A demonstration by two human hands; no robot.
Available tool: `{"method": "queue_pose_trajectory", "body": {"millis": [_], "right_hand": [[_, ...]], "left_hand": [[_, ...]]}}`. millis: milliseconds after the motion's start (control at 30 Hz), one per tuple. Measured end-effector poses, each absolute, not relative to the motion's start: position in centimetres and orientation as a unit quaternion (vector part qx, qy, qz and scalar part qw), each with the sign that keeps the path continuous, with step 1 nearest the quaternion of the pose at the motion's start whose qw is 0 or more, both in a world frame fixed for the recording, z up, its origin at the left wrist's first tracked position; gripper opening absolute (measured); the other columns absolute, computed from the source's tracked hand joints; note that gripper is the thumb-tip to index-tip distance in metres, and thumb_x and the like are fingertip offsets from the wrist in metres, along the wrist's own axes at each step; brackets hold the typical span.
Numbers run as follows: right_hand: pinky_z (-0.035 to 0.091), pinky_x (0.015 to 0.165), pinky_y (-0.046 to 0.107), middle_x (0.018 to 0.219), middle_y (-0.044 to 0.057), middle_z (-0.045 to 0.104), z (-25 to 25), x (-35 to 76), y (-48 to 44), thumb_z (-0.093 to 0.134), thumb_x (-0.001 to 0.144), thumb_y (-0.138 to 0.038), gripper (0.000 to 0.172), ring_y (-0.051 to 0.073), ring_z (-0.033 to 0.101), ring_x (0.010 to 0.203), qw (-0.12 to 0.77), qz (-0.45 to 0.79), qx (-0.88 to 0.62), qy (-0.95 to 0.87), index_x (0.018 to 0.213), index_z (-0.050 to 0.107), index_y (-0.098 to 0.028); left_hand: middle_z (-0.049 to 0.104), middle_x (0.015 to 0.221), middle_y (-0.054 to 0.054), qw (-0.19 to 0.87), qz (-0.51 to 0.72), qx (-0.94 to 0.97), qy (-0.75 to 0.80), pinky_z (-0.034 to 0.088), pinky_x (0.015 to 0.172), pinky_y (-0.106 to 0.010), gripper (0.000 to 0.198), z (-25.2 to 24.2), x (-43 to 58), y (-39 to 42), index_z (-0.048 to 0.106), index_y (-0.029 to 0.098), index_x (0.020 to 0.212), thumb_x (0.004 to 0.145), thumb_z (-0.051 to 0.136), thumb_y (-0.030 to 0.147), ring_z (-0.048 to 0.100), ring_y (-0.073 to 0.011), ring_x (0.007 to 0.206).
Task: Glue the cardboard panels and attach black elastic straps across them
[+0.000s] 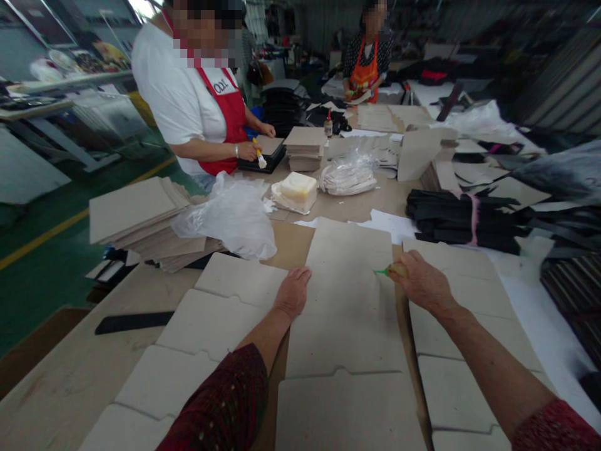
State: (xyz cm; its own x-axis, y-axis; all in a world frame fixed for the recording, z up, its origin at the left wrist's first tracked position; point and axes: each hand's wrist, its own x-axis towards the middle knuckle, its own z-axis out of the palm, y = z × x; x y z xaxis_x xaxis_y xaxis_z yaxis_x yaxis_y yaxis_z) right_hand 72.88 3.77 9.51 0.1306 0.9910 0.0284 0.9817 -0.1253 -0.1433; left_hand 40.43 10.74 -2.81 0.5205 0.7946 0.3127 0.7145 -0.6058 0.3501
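Green-tipped applicator [381,272] in the right hand [425,282], fingers closed around its body; tip over the right part of the middle row of grey boards [342,307]. Left hand [292,291] rests on that row's left edge; cannot tell whether it grips the board.

Surface: long worktable [51,382], brownish top, bare along the near left. Room: dim workshop, green floor [23,219] with a yellow line [47,239], ribbed wall [566,81] at right.

Counts: three rows of overlapping boards, the left row [211,319] and right row [464,338] flanking the middle. One loose black strip [134,322]; one tied bundle of black strips [451,219]. One pale block [297,190]. One red-capped bottle [328,126]. Two aproned co-workers across the table, one in red [230,125] holding one yellow-handled brush [258,153], one in orange [366,70] farther back.
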Motion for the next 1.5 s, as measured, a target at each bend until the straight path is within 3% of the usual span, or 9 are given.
{"method": "queue_pose_trajectory", "body": {"millis": [433,700,1000,1500], "right_hand": [[0.034,0.06,0.029,0.093,0.003,0.058,8.8,74.0,3.2,0.059,0.084,-0.049,0.026,0.018,0.055,0.075,0.15,0.094,-0.755,-0.631,0.087,0.059,-0.023],[0.031,0.06,0.03,0.096,0.004,0.057,9.0,73.4,3.8,0.055,0.086,-0.049,0.026,0.018,0.054,0.076,0.14,0.068,-0.776,-0.612,0.088,0.058,-0.023],[0.037,0.063,0.031,0.085,0.002,0.06,8.9,68.3,6.1,0.064,0.078,-0.053,0.031,0.019,0.054,0.073,0.29,0.145,-0.731,-0.601,0.087,0.059,-0.024],[0.026,0.058,0.029,0.099,0.002,0.057,8.8,62.2,9.9,0.058,0.091,-0.039,0.016,0.016,0.054,0.075,0.141,0.093,-0.668,-0.725,0.093,0.055,-0.024]], "left_hand": [[0.065,0.125,-0.01,0.094,0.226,0.864,0.44,0.048,0.107,-0.044,0.038,-2.7,40.6,10.7,0.065,0.019,0.121,0.09,0.046,0.006,0.058,-0.0227,0.118],[0.065,0.125,-0.012,0.1,0.225,0.864,0.438,0.046,0.109,-0.044,0.036,-2.8,40.6,10.8,0.065,0.015,0.12,0.09,0.046,0.005,0.057,-0.0229,0.119],[0.065,0.128,-0.01,0.098,0.203,0.864,0.451,0.046,0.108,-0.044,0.039,-2.6,40.6,10.5,0.063,0.018,0.123,0.091,0.045,0.006,0.057,-0.0221,0.12],[0.063,0.134,-0.011,0.093,0.199,0.869,0.443,0.043,0.111,-0.039,0.038,-2.6,40.6,10.4,0.063,0.014,0.125,0.091,0.048,0.006,0.055,-0.0212,0.123]]}}
